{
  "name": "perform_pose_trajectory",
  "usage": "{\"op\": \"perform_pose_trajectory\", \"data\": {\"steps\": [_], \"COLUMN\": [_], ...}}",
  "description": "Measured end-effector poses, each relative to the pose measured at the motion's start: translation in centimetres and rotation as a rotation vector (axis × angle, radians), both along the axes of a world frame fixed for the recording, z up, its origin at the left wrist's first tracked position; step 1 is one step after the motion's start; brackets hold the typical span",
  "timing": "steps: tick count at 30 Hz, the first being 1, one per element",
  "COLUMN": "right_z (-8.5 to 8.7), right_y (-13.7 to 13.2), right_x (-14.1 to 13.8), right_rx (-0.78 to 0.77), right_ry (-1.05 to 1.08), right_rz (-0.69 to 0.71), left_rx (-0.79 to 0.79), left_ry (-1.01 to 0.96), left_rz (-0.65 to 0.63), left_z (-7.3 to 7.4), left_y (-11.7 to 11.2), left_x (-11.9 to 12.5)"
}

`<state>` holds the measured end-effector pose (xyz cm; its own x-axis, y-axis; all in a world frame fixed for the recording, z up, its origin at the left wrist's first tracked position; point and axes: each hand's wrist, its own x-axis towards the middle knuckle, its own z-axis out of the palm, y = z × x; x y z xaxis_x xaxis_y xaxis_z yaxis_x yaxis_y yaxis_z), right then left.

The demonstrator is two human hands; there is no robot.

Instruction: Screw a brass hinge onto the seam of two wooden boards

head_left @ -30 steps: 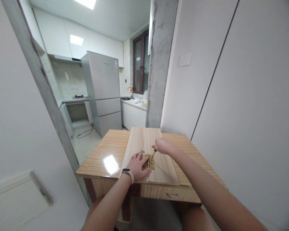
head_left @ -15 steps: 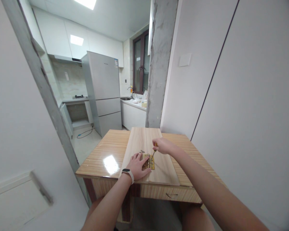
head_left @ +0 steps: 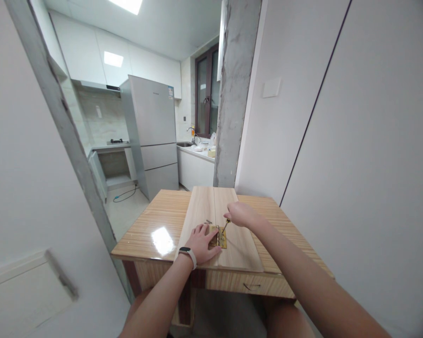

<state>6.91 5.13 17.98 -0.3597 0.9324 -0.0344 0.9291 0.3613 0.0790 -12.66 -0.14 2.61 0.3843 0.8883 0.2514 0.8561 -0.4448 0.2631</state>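
The left hand (head_left: 201,242) lies flat and open, pressing down on a small gold hinge (head_left: 218,237). The hinge sits over the line where two pale boards (head_left: 211,211) meet on the bench (head_left: 151,225). The right hand (head_left: 241,214) is closed around a screwdriver (head_left: 226,224), and its tip points down at the hinge. The hinge looks hard, thin and light, so it could slide easily on the smooth wood. Pressing on its flat plate seems the best way to hold it. A tiny screw (head_left: 208,221) lies just beside it.
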Motion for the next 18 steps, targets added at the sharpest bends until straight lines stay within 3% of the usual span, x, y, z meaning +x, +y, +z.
{"op": "perform_pose_trajectory", "data": {"steps": [12,18], "right_z": [-0.61,-0.57], "right_y": [0.82,0.37], "right_x": [0.71,0.5], "right_rx": [-0.017,0.024], "right_ry": [0.068,0.04], "right_rz": [0.14,-0.016], "left_rx": [0.015,0.006], "left_ry": [-0.006,0.002], "left_rz": [-0.006,-0.004], "left_z": [-0.3,-0.22], "left_y": [0.2,0.17], "left_x": [-0.1,-0.1]}}
